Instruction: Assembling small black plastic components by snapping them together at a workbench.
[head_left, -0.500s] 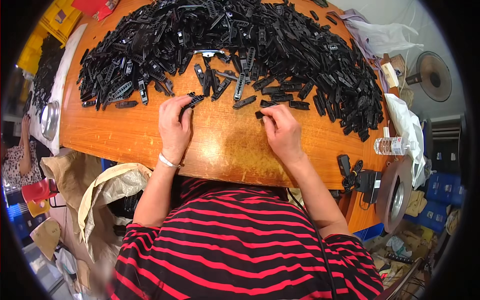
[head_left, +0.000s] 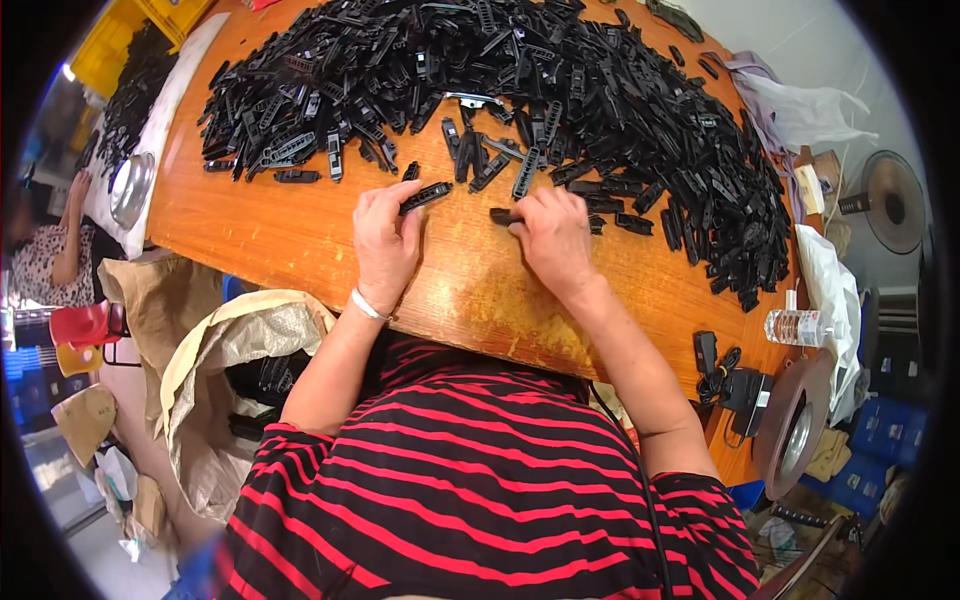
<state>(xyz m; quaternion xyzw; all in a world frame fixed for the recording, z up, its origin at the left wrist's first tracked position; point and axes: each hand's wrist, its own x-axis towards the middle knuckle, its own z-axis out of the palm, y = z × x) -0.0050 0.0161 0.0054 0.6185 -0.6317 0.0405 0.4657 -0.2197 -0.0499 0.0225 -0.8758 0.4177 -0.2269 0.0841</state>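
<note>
My left hand [head_left: 388, 245] is closed on a narrow black plastic part [head_left: 428, 196], which sticks out past the fingertips to the right. Another small black piece shows just beyond those fingers. Over the table, my right hand [head_left: 556, 240] pinches a second, short dark plastic part [head_left: 503, 216] between thumb and fingers; most of that part is hidden. Several loose black parts [head_left: 487, 172] lie just beyond both hands, in front of a big heap of the same kind [head_left: 400, 70]. A silvery metal piece [head_left: 473, 100] rests at the heap's near edge.
The wooden table [head_left: 270, 225] ends close to my body. An open sack [head_left: 245, 310] with black parts stands at the left below the table. On the right are a cable with adapter [head_left: 740, 385], a clear bottle [head_left: 795, 327] and a fan [head_left: 890, 203]. Another person sits far left.
The view has swung, so the table appears shifted to the right. My right hand has moved left over the table with its part, nearer to my left hand. Both hands keep their hold.
</note>
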